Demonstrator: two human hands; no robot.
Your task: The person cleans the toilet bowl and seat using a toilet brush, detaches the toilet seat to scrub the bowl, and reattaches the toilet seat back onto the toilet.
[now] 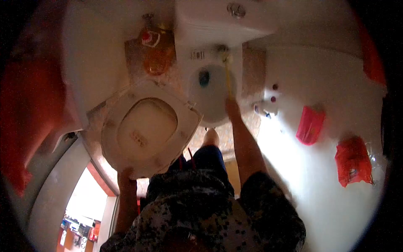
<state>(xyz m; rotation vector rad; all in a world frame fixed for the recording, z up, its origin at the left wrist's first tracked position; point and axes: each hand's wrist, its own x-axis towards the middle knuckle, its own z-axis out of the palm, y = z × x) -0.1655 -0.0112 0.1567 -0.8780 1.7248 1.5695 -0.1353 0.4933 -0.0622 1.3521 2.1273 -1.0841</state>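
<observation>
My left hand (126, 175) grips the lower edge of a toilet seat with its lid (112, 130), which is off the bowl and held out to the left. Dark stains mark the seat's surface. In my right hand (232, 108) is a brush (228, 77) with a thin yellowish handle. The brush's head rests at the back rim of the toilet bowl (216, 107), near a dark patch by the seat mounting area. Dark blue-green colour shows at the bowl's drain. My fingers are partly blurred in the dim light.
Behind the bowl stands the cistern with a round flush button (236, 10). An orange bottle (156, 62) stands on the floor to the left. A pink holder (310, 125) and a red bag (353, 162) hang on the right wall. A doorway (87, 193) opens at lower left.
</observation>
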